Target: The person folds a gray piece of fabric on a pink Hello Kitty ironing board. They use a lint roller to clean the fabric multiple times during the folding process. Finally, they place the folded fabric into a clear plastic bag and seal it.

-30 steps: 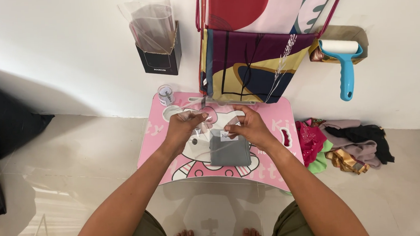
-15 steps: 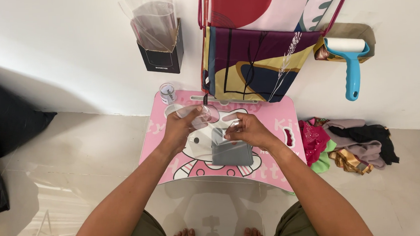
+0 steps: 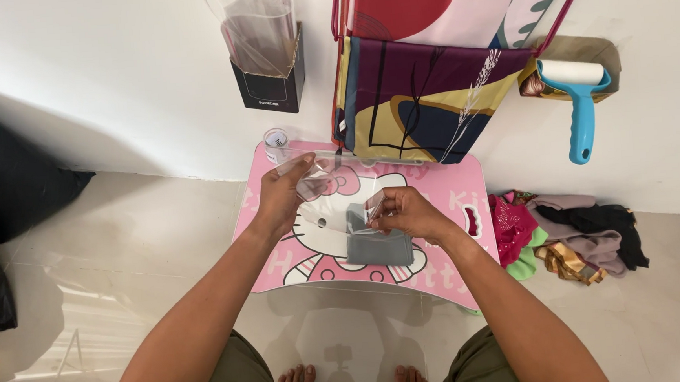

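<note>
Pinched between both hands, clear plastic bag (image 3: 332, 185) held taut over pink table (image 3: 466, 187): left hand (image 3: 281, 196) grips top, right hand (image 3: 404, 211) its lower edge. Folded grey cloth (image 3: 375, 248) lies beneath, presumably kept close for bagging.

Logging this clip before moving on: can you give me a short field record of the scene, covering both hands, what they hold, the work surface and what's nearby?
left hand: raised, pinching the top edge of a clear plastic bag
right hand: pinching the bag's other edge, above a folded grey cloth
surface: small pink table with a cartoon cat print
on table: small clear cup at the back left corner
wall: black holder of plastic bags, hanging fabrics, blue lint roller
floor, right: pile of clothes
</note>
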